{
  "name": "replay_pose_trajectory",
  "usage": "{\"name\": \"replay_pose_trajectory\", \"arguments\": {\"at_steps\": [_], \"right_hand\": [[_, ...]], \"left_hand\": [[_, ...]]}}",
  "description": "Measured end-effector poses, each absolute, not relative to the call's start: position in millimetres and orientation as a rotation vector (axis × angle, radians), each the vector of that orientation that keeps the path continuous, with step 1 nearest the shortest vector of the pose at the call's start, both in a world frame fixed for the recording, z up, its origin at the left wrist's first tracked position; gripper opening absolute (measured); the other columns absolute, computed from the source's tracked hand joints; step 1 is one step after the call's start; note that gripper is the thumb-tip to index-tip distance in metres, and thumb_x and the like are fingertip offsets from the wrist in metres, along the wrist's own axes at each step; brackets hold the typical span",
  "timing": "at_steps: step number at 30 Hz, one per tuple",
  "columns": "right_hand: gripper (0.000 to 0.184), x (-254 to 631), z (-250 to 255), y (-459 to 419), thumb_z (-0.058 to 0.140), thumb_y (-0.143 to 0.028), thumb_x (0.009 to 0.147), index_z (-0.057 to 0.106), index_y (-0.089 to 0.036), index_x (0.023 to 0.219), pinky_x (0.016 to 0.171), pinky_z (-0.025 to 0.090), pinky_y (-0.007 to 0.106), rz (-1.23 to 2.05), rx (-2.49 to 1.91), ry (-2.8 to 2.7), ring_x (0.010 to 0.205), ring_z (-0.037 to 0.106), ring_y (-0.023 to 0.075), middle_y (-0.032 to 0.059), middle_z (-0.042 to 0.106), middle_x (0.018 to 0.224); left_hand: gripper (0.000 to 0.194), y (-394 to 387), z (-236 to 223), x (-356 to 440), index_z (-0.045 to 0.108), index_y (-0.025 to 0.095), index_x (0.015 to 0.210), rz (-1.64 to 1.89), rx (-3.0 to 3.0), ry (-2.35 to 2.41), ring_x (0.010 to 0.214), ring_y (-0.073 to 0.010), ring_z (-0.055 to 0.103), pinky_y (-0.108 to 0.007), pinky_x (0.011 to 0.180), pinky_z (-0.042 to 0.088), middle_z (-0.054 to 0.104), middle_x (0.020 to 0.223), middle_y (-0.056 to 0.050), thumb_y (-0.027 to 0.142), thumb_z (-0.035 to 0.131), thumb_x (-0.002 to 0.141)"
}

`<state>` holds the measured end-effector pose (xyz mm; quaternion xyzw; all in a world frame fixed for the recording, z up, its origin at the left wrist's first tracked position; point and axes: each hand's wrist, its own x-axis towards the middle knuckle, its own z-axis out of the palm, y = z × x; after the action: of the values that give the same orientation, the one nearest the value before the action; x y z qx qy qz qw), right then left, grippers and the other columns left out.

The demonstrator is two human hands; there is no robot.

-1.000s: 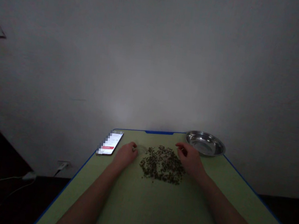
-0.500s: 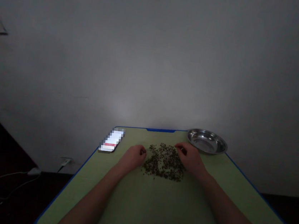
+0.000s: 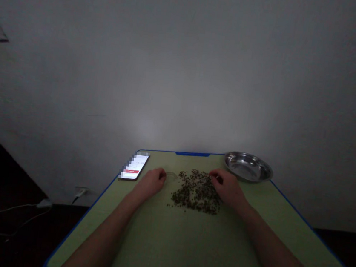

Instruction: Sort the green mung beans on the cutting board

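A heap of small dark green beans (image 3: 195, 191) lies on a green table (image 3: 184, 245) with a blue rim. My left hand (image 3: 149, 182) rests just left of the heap, fingers curled into a pinch; what they hold is too small to make out. My right hand (image 3: 228, 187) sits at the heap's right edge, fingers curled down onto the beans. A small faint glass dish (image 3: 171, 176) seems to lie between my left hand and the heap.
A shiny steel bowl (image 3: 248, 166) stands at the far right corner of the table. A lit phone (image 3: 134, 166) lies at the far left edge. A bare wall rises behind. Cables and a plug (image 3: 41, 204) lie on the dark floor to the left.
My left hand reached into the heap's left edge half a second ago and has drawn back left, toward the small dish. My right hand has barely shifted.
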<state>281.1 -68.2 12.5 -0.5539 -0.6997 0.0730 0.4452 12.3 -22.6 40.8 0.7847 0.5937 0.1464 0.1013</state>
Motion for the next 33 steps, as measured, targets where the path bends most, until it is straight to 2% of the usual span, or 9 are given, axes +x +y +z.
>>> {"name": "replay_pose_trajectory", "arguments": {"at_steps": [6, 8, 23, 33], "right_hand": [[0.021, 281.2, 12.5, -69.4, 0.048, -0.02, 0.081, 0.068, -0.016, 0.086, 0.07, 0.047, 0.031, 0.186, -1.375, -1.764, 0.071, 0.062, 0.0183, 0.0068, 0.07, 0.082], [0.021, 281.6, 12.1, -69.3, 0.048, -0.02, 0.08, 0.068, -0.016, 0.086, 0.07, 0.047, 0.031, 0.188, -1.382, -1.766, 0.071, 0.062, 0.0183, 0.0068, 0.07, 0.082], [0.021, 283.0, 10.8, -69.7, 0.049, -0.02, 0.079, 0.069, -0.017, 0.085, 0.071, 0.048, 0.032, 0.18, -1.408, -1.803, 0.073, 0.064, 0.0192, 0.0069, 0.071, 0.083], [0.02, 283.0, 10.3, -68.9, 0.05, -0.019, 0.077, 0.069, -0.018, 0.083, 0.07, 0.048, 0.031, 0.189, -1.411, -1.803, 0.07, 0.064, 0.0187, 0.0059, 0.072, 0.081]], "left_hand": [[0.038, -23.0, 33.2, 6.0, 0.061, 0.014, 0.117, 0.395, 2.294, 1.736, 0.087, -0.0196, 0.064, -0.028, 0.078, 0.045, 0.07, 0.095, -0.011, 0.021, 0.046, 0.082], [0.04, -26.8, 33.4, 5.4, 0.059, 0.015, 0.12, 0.379, 2.301, 1.704, 0.087, -0.0194, 0.064, -0.028, 0.08, 0.046, 0.07, 0.095, -0.01, 0.022, 0.046, 0.082], [0.035, -50.4, 43.7, -18.6, 0.06, 0.017, 0.111, 0.23, 2.252, 1.637, 0.073, -0.0156, 0.061, -0.024, 0.067, 0.043, 0.068, 0.083, -0.005, 0.023, 0.047, 0.08], [0.033, -69.6, 39.3, -5.1, 0.062, 0.018, 0.108, 0.201, 2.256, 1.486, 0.064, -0.0141, 0.059, -0.025, 0.063, 0.042, 0.068, 0.077, -0.004, 0.028, 0.048, 0.08]]}}
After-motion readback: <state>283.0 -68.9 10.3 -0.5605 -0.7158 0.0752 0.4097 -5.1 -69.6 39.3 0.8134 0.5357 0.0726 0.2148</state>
